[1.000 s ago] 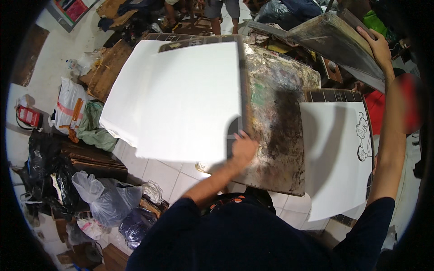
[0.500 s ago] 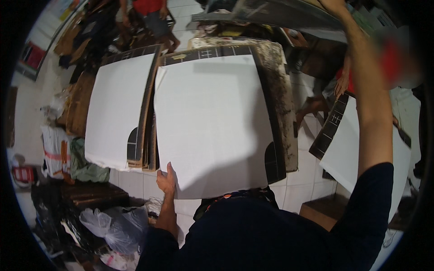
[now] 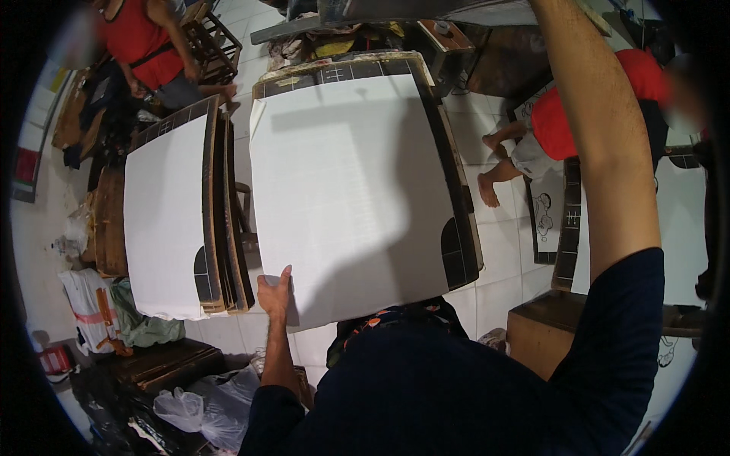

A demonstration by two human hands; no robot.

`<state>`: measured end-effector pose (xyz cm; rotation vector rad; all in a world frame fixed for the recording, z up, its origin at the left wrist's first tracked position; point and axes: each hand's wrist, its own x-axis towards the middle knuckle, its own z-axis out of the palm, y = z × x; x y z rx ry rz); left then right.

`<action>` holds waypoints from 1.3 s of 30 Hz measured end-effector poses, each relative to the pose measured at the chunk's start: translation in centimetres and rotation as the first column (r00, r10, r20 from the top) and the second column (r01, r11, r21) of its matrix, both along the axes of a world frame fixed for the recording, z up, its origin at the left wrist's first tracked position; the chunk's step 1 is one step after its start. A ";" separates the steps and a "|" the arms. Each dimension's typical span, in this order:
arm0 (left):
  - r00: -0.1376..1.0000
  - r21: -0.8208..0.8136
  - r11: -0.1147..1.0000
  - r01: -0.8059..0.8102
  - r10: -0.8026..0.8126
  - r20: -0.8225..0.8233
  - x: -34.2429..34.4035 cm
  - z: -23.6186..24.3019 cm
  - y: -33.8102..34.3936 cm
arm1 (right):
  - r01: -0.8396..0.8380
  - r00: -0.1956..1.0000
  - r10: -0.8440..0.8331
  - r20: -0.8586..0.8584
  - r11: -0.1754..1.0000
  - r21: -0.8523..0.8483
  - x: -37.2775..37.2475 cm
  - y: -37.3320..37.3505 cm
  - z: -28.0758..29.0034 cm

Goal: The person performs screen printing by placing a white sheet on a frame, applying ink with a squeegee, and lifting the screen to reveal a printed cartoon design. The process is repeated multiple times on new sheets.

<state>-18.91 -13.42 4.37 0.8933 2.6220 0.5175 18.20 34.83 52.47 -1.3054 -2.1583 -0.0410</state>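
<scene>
The left hand (image 3: 274, 295) grips the near left corner of the white sheet (image 3: 346, 190); the right hand, raised beyond the sheet, is out of sight.

Single view: head-worn fisheye, looking steeply down, close over the white sheet (image 3: 346, 197) at frame centre; tiled floor (image 3: 502, 251) at right, edges bending toward the dark rim.

We saw few packages: a white plastic sack with red markings (image 3: 91, 315) slumped at the lower left beside a green cloth, clear plastic bags (image 3: 201, 406) bunched on the floor below it, and a brown cardboard box (image 3: 544, 338) at the lower right.
</scene>
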 end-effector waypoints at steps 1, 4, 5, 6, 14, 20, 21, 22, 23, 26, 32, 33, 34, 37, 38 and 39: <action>1.000 0.014 1.000 0.007 -0.007 0.015 0.0 0.2 0.1 | 0.023 1.000 -0.023 0.010 1.000 0.013 0.0 0.4 0.1; 0.998 -0.041 0.999 -0.005 0.008 0.062 -0.2 0.7 1.0 | 0.048 0.999 -0.049 0.018 0.998 0.041 0.0 1.5 0.3; 0.999 -0.056 0.998 -0.021 0.024 0.047 -0.3 0.8 1.4 | 0.030 0.999 -0.031 0.015 0.999 0.041 0.0 1.7 0.4; 0.999 -0.030 0.999 -0.019 0.020 0.028 -0.4 0.7 1.6 | 0.011 1.000 -0.012 0.012 0.999 0.043 0.0 1.9 0.5; 0.993 -0.063 0.997 -0.054 0.060 0.106 -2.3 -3.6 1.6 | 0.099 0.993 -0.107 0.056 0.986 0.134 -0.4 0.1 -0.4; 0.949 0.449 0.879 0.160 -0.262 0.175 7.3 5.6 11.7 | 0.165 0.982 -0.162 0.101 0.986 -0.021 1.6 -7.0 -7.6; 0.866 0.601 0.782 0.165 -0.406 0.291 10.4 8.6 14.2 | 0.141 0.985 -0.141 0.101 0.990 0.004 2.2 -8.7 -9.9; 0.709 0.746 0.662 0.077 -0.563 0.426 13.5 11.6 16.3 | 0.135 0.980 -0.148 0.129 0.986 0.102 2.7 -10.6 -12.6; 0.477 0.831 0.550 -0.087 -0.709 0.519 16.3 14.3 17.7 | 0.083 0.982 -0.119 0.144 0.968 0.235 3.1 -12.4 -15.6; -0.188 0.279 0.691 -0.667 -0.518 0.834 22.1 17.8 19.8 | -0.056 0.996 0.032 0.083 0.951 0.303 4.2 -17.9 -25.3; -0.349 -0.301 0.684 -0.665 0.071 0.934 21.8 6.9 16.5 | -0.048 0.982 0.069 0.177 0.991 -0.123 4.6 -24.7 -40.4; -0.234 -0.238 0.739 -0.630 0.112 0.966 21.5 4.7 15.7 | -0.065 0.982 0.090 0.165 0.986 -0.152 4.6 -24.4 -41.7; -0.122 -0.210 0.789 -0.578 0.171 0.978 21.2 2.9 14.8 | -0.071 0.986 0.094 0.140 0.984 -0.165 4.6 -24.0 -42.6; 0.612 0.174 0.916 -0.362 0.092 0.785 20.8 -0.9 12.7 | -0.015 0.941 0.133 0.310 0.935 -0.353 4.3 -22.0 -44.2; 0.861 0.397 0.915 -0.070 -0.146 0.488 20.2 -1.6 12.3 | -0.030 0.947 0.137 0.292 0.939 -0.343 4.1 -21.2 -44.3; 0.929 0.434 0.859 0.271 -0.351 0.114 19.8 -2.1 12.2 | -0.026 0.945 0.146 0.293 0.926 -0.378 4.0 -20.3 -44.2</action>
